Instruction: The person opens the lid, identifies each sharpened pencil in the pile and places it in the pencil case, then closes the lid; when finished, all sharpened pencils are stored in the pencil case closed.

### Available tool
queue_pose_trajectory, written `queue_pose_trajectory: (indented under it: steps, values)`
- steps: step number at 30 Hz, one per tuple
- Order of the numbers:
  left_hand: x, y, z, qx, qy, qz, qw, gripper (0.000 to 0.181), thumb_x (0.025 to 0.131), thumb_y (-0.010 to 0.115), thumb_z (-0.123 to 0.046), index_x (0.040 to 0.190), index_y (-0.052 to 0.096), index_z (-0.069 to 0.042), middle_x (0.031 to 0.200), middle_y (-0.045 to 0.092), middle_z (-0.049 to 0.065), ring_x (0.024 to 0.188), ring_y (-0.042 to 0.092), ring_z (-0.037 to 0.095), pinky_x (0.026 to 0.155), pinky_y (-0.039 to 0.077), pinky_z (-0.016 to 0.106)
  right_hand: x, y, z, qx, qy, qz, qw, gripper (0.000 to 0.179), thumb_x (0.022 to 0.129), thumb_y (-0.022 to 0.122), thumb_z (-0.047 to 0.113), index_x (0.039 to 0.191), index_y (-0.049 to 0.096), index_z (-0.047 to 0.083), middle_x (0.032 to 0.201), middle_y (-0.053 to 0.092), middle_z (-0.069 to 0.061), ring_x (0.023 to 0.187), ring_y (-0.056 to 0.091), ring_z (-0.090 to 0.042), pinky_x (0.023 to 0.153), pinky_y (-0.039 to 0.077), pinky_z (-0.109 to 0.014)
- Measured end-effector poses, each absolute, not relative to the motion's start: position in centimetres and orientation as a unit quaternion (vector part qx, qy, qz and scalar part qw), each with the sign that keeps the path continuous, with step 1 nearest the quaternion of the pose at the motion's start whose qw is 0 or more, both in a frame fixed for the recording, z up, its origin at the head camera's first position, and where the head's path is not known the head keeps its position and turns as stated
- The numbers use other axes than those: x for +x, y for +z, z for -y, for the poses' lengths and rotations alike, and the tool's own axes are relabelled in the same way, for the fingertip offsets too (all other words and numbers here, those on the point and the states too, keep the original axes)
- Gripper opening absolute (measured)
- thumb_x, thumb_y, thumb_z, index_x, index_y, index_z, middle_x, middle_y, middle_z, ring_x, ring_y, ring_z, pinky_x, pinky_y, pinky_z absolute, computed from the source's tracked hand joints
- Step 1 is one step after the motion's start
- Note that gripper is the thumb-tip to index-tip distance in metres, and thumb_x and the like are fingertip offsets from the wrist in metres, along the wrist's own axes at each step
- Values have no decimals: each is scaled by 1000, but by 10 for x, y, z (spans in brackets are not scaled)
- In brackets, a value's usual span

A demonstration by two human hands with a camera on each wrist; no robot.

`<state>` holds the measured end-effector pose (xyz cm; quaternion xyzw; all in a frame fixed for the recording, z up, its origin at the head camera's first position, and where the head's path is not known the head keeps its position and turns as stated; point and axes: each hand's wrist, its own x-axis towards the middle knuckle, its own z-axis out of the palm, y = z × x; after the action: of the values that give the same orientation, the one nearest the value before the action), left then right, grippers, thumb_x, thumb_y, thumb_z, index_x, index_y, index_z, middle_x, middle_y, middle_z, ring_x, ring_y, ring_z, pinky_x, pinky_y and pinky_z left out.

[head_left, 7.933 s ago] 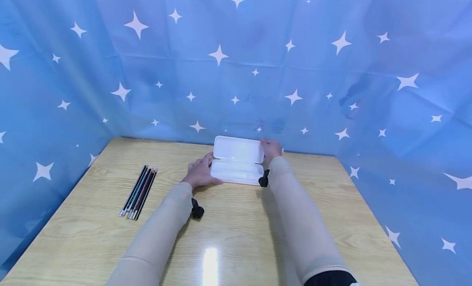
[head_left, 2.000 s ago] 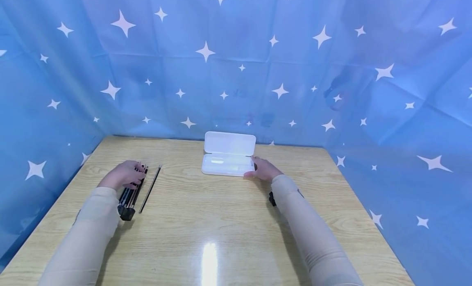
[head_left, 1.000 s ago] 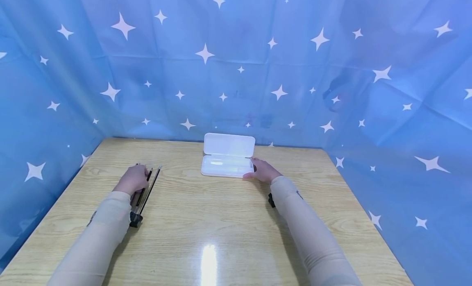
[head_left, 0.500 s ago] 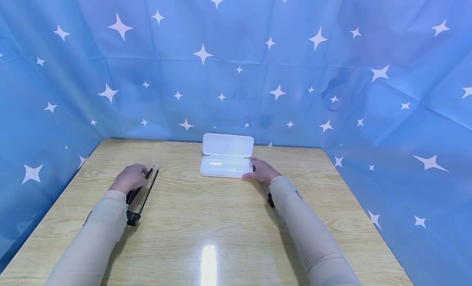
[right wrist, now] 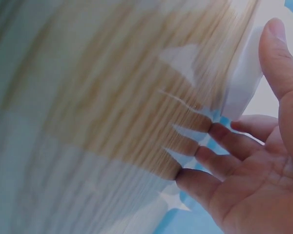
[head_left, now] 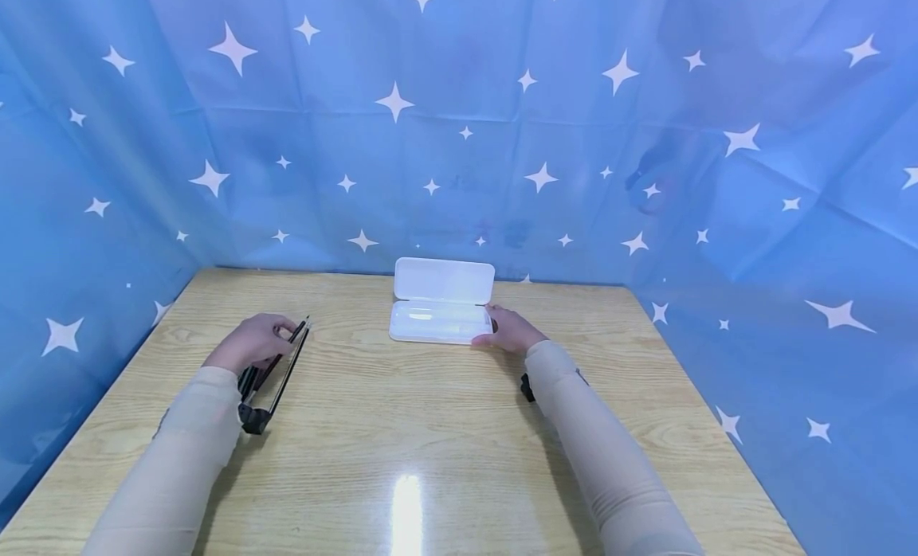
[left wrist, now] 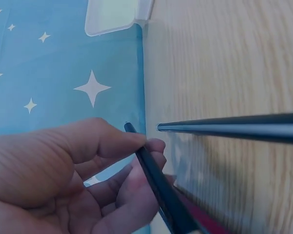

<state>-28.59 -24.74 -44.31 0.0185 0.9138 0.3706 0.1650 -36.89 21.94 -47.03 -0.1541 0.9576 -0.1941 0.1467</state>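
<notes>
In the left wrist view my left hand pinches a dark pencil near one end between thumb and fingers. The head view shows this left hand over the pencils at the table's left, the held one slanting up to the right. A second dark pencil lies just right of it. More pencils lie partly hidden beneath the hand. My right hand holds the right end of an open white pencil case, thumb along its front wall, the other fingers at the back and on the table.
The case's lid stands raised close to the blue star-patterned curtain at the table's back edge. Both stand on a wood-grain table. A black wrist camera sits low beside the pencils.
Earlier both hands were at the case; the left has since moved over to the pencils and one lies apart. Lately it has lifted one pencil's end slightly. The right hand keeps still.
</notes>
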Motion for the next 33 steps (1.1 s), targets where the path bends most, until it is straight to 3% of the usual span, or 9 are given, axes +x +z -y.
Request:
queue_pose_trajectory:
  steps: [5,11,16,22,33]
  values:
    - [-287,-440,247,24,390,-905,168,59,91,61,-4,146,43,9,102,56,14,73,57,21,68,57,37,-370,-471,-220,-153,-199,-957,149,99,92,69,52,161,19,1,165,21,-23,152,20,-37,123,21,-47]
    - [-287,-436,245,32,408,-896,172,58,95,58,-4,148,40,9,119,59,27,70,55,19,68,56,37,-368,-470,-220,-153,-201,-956,151,99,93,69,51,161,18,2,165,20,-22,152,19,-36,123,21,-47]
    - [-288,-434,244,41,416,-892,172,58,98,59,-6,150,38,9,125,57,31,85,63,26,77,59,44,-368,-469,-220,-152,-202,-956,151,99,93,69,52,161,18,2,165,20,-22,152,19,-36,123,21,-47]
    - [-290,-429,239,44,427,-887,169,57,98,59,-6,150,38,7,125,55,30,103,64,36,82,59,48,-369,-469,-220,-157,-197,-956,151,98,93,69,51,161,19,1,165,22,-22,152,20,-37,123,21,-48]
    - [-298,-425,228,46,433,-888,149,56,100,61,-7,152,41,2,124,56,24,102,63,33,81,60,45,-370,-471,-222,-151,-208,-954,154,99,93,69,52,161,16,1,165,19,-23,152,19,-37,123,21,-48]
